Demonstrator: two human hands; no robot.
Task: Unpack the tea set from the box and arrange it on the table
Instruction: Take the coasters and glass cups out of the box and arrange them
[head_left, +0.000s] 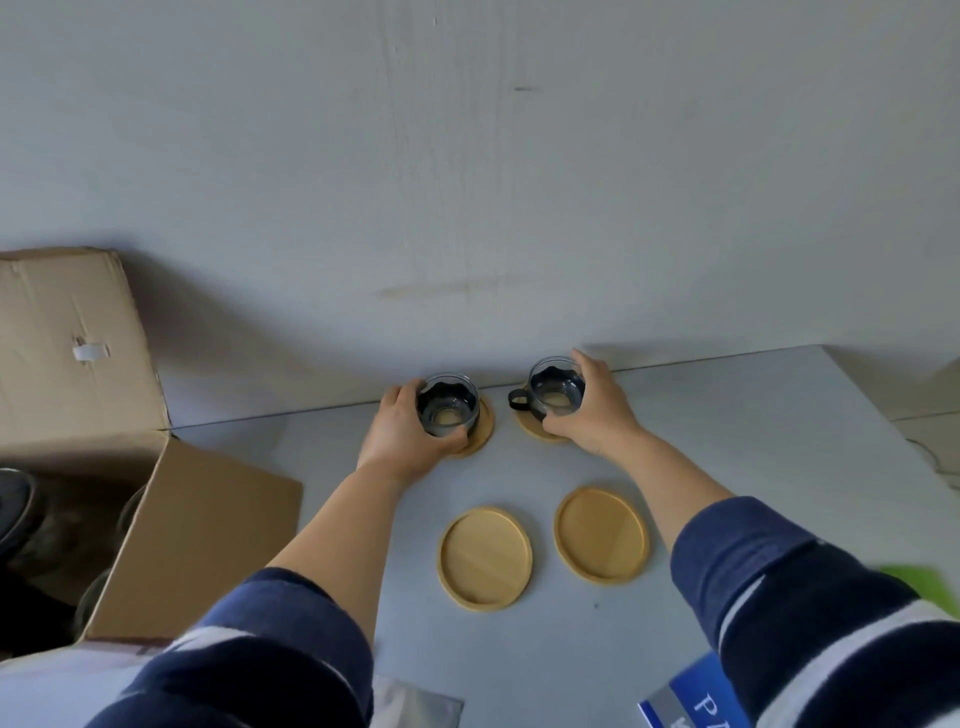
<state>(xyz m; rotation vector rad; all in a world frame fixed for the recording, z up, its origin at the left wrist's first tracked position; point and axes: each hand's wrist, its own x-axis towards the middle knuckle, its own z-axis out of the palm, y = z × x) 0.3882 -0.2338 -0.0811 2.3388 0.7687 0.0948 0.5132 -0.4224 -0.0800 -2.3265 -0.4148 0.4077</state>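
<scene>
Two glass tea cups with black holders stand on round wooden coasters at the far side of the grey table (727, 426). My left hand (402, 434) wraps around the left cup (447, 405), which sits on the left coaster (480, 434). My right hand (597, 408) grips the right cup (555, 388) on its coaster (535, 428); that cup's black handle points left. Nearer to me lie two bare wooden coasters, one on the left (485, 557) and one on the right (601, 534). The open cardboard box (171, 540) stands at the left, with dark glassware (15, 509) dimly visible inside.
A grey wall (467, 182) rises right behind the cups at the table's far edge. A blue printed booklet (691, 701) lies at the near right edge. Something bright green (919, 587) shows beside my right sleeve. The box's raised flap (67, 338) leans against the wall.
</scene>
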